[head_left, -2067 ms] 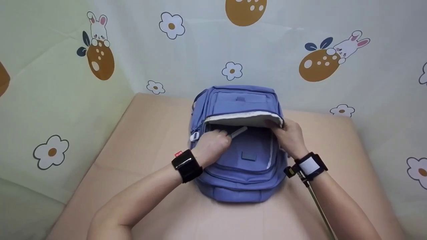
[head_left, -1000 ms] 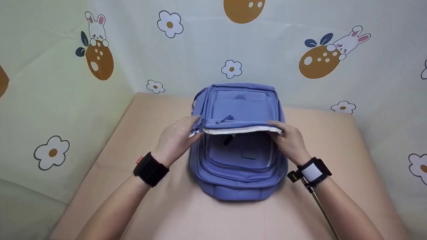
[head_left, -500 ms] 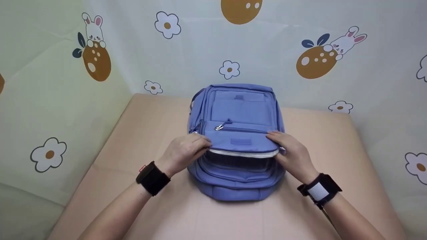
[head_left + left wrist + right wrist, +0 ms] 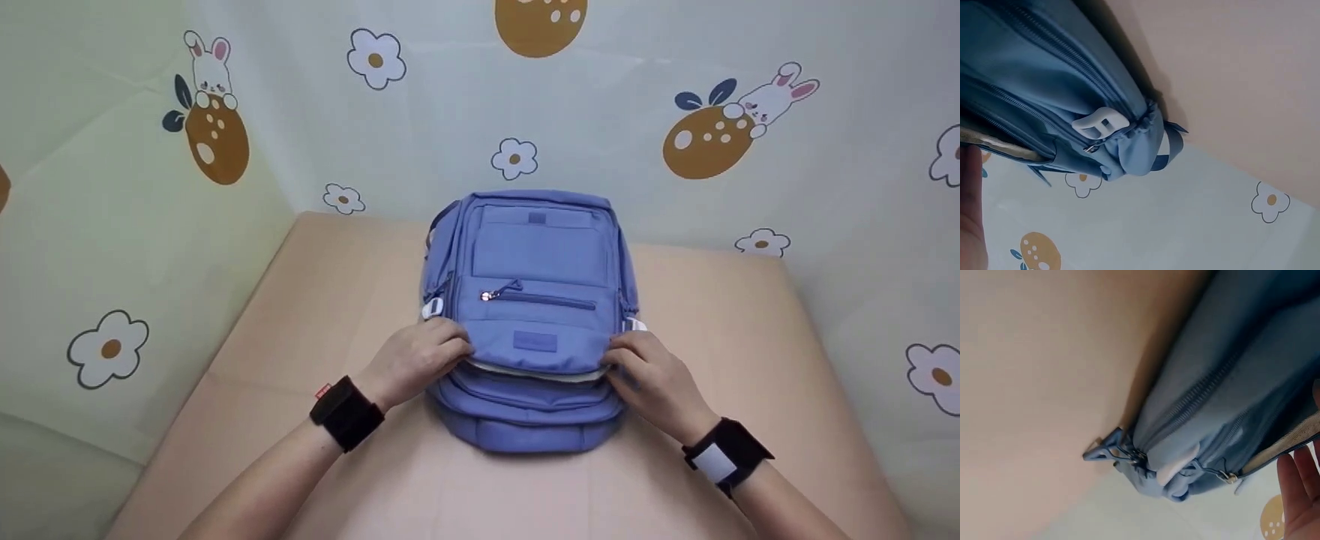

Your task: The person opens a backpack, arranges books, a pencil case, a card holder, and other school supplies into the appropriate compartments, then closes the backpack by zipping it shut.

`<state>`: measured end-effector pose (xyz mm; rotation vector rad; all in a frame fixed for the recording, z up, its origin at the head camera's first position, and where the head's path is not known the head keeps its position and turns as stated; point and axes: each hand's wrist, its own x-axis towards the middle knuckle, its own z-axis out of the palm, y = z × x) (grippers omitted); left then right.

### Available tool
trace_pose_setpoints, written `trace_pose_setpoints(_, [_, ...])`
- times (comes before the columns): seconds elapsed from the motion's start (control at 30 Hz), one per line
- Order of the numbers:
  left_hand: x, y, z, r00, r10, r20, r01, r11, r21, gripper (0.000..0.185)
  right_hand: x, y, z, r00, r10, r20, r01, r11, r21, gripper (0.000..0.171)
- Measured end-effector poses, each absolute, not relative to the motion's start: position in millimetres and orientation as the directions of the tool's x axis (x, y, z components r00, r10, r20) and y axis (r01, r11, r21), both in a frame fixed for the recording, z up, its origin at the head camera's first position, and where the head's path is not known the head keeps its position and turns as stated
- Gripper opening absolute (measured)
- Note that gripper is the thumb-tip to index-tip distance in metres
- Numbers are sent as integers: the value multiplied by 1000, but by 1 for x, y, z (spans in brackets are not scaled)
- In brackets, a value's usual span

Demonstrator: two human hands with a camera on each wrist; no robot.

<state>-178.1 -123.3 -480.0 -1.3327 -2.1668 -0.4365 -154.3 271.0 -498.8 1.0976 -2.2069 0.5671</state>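
Observation:
A blue backpack (image 4: pixel 536 255) lies flat on a beige table (image 4: pixel 315 300), front side up. My left hand (image 4: pixel 420 356) grips the left end of its front flap (image 4: pixel 536 349), and my right hand (image 4: pixel 649 375) grips the right end. The flap lies almost flat over the main compartment, with a thin pale lining edge showing beneath it. White zipper pulls (image 4: pixel 433 307) sit at the bag's sides. The left wrist view shows the bag's side (image 4: pixel 1044 73), a white pull (image 4: pixel 1099 124) and one of my fingers (image 4: pixel 971 202). In the right wrist view, fingers (image 4: pixel 1300 495) lie by the open seam (image 4: pixel 1280 444).
A pale cloth printed with flowers, bunnies and brown eggs (image 4: pixel 675 135) walls in the table at the back and both sides. A closed front pocket zipper (image 4: pixel 540 298) crosses the bag. Bare tabletop lies left, right and in front of the bag.
My left hand came out of the open compartment and took the flap's left end. Both hands then brought the flap down toward me until it nearly covers the compartment.

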Motion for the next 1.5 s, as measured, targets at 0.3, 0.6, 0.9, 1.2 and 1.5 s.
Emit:
trace_pose_setpoints(0.3, [-178, -119, -478, -377, 755, 536, 886, 462, -28, 18, -154, 273, -506, -461, -574, 677, -834, 540, -110, 20])
trace_pose_setpoints(0.6, [-172, -39, -414, -481, 808, 339, 853, 520, -30, 16, -156, 279, -502, -495, -572, 654, -836, 518, -180, 18])
trace_pose_setpoints(0.9, [-206, 40, -398, -641, 767, -34, 767, 637, -76, 35, -172, 280, -492, -731, -288, 619, -641, 600, -479, 20])
trace_pose_setpoints(1.2, [-221, 61, -402, -725, 684, -83, 688, 725, -34, 60, -223, 286, -473, -964, -113, 240, -247, 713, -656, 26])
trace_pose_setpoints(1.5, [-225, 60, -407, -714, 693, -103, 696, 718, 8, 54, -238, 284, -478, -947, -195, 256, -310, 762, -568, 22])
